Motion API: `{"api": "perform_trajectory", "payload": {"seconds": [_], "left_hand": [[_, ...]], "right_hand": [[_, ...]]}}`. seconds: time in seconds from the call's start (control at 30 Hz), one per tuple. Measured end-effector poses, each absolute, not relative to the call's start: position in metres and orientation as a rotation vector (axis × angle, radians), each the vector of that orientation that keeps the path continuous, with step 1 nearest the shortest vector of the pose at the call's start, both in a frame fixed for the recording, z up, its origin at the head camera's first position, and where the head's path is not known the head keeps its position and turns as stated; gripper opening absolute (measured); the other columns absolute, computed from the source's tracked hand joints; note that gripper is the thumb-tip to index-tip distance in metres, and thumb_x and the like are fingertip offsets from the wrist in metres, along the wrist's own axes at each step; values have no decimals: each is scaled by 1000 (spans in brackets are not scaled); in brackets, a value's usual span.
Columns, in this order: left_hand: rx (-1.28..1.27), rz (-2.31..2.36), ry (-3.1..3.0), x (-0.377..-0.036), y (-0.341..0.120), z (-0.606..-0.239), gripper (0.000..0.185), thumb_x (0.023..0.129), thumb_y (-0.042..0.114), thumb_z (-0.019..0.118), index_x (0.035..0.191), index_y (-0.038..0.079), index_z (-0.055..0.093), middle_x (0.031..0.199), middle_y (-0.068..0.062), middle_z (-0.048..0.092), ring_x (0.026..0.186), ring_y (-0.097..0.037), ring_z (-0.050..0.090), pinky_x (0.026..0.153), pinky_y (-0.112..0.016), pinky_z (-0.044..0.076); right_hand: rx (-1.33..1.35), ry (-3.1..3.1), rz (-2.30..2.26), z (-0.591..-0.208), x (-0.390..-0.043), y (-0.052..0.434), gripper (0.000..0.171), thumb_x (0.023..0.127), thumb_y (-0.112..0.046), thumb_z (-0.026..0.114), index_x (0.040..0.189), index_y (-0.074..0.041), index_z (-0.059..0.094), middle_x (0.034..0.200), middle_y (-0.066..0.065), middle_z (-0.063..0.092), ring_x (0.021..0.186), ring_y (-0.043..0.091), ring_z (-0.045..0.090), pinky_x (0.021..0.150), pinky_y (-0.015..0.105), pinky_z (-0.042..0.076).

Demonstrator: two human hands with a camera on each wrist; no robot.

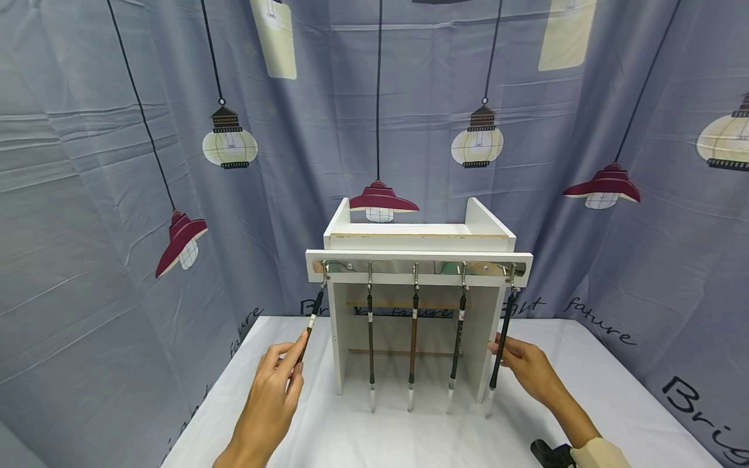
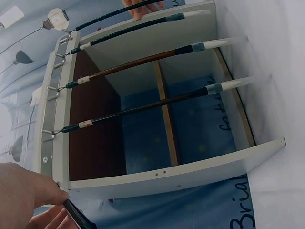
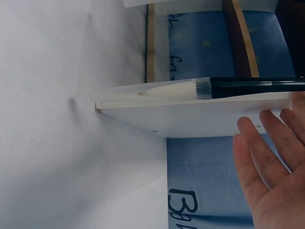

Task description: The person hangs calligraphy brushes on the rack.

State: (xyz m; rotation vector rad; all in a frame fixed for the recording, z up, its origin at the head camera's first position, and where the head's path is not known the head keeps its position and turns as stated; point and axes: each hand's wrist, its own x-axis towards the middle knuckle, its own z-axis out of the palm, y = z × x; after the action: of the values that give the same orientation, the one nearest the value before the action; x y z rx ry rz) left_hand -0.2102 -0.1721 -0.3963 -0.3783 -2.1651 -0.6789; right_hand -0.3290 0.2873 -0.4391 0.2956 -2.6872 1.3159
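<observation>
In the head view my left hand (image 1: 270, 390) pinches the handle of the leftmost calligraphy brush (image 1: 313, 320) between thumb and fingers. That brush slants, its top loop right at the leftmost hook (image 1: 324, 270). My right hand (image 1: 529, 369), fingers extended, is behind the rightmost brush (image 1: 504, 338) and at the right side panel (image 3: 200, 114) of the white wooden stand. In the right wrist view this brush's pale bristle tip (image 3: 174, 89) points left. Three more brushes hang between the hands, including a brown-handled one (image 1: 414, 338) in the middle.
The white stand (image 1: 418, 243) rises from a white-covered table (image 1: 562, 344), its hook rail (image 1: 418, 277) across the front. Behind hangs a grey-blue curtain (image 1: 328, 130) with printed lamps. A black strap device (image 1: 550, 455) sits at my right wrist.
</observation>
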Motion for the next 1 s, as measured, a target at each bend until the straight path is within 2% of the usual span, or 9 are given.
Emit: {"api": "perform_trajectory", "payload": {"seconds": [0.3,0.63,0.83,1.0], "left_hand": [[-338,-723,-2207,-214,-170,-402,61,92,-14,69,148,8,62,118,-10,62,96,-16,57,64,-24,56],[-309,-698,-2178,-221,-164,-413,62,91,-13,71,148,10,61,119,-8,62,99,-16,60,71,-30,61],[-336,-688,-2142,-229,-162,-421,64,89,-16,71,148,6,59,118,-11,61,98,-19,61,71,-28,60],[-325,-733,-2154,-237,-160,-426,62,92,-13,69,149,5,53,115,-12,61,97,-20,60,72,-30,58]], "right_hand": [[301,-2702,1295,-438,-329,287,69,110,-43,57,150,13,49,140,33,62,116,45,71,106,68,50],[295,-2689,1319,-439,-329,287,68,110,-42,58,149,13,49,139,32,63,117,45,71,106,68,50],[296,-2700,1300,-438,-329,288,68,110,-43,57,150,12,49,139,31,63,116,45,71,105,68,50],[298,-2695,1312,-438,-329,288,69,110,-43,57,151,11,48,140,31,62,117,45,71,106,68,50]]}}
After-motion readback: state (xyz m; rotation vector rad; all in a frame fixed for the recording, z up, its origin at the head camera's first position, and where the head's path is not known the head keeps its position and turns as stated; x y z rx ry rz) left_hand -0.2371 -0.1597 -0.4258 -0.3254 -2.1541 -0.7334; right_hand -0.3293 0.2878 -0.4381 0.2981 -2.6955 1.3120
